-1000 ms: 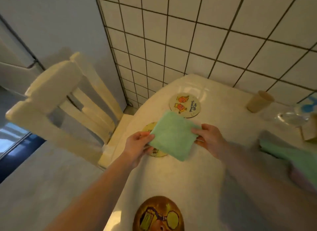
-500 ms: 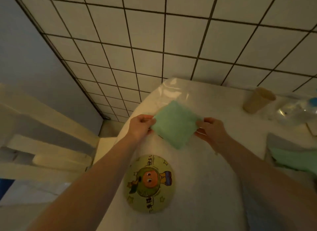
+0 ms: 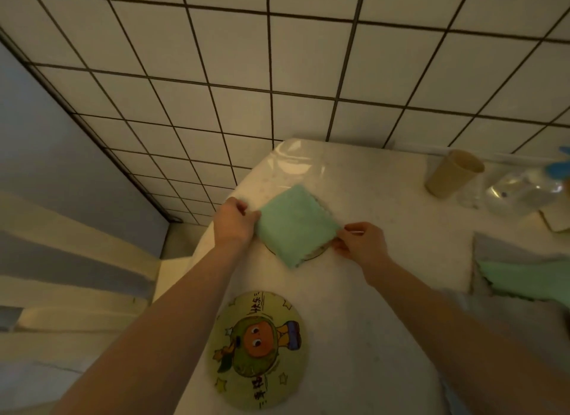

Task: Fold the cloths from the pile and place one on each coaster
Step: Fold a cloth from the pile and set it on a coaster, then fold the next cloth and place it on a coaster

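**Holding a folded green cloth down on the far coaster**

Pinching opposite corners of the folded green cloth (image 3: 296, 224), both hands keep it flat on the desk (image 3: 385, 291). The left hand (image 3: 232, 221) has a narrow grip, its curled fingers closed round the cloth's left corner. The right hand (image 3: 361, 242) also has a narrow grip, with fingertips nipping the right corner. The cloth lies as a tilted square, one corner pointing to the far edge of the desk and one to the near edge.

Under the cloth lies a round coaster (image 3: 317, 251), almost wholly covered; only a thin arc of its rim shows at the cloth's near right side. This pair sits close to the far left corner of the desk.

Nearer along the left edge lies a second coaster (image 3: 259, 350), bare, printed with a cartoon fruit figure and some characters. It lies well apart from the cloth.

At the right edge of the desk is the pile of cloths (image 3: 524, 279), a green one showing on top of a paler one.

Near the far right corner a tan cup (image 3: 452, 174) stands tilted in this wide view, just beside a clear plastic bag (image 3: 521, 195). A tiled wall (image 3: 277, 75) rises behind the far edge.
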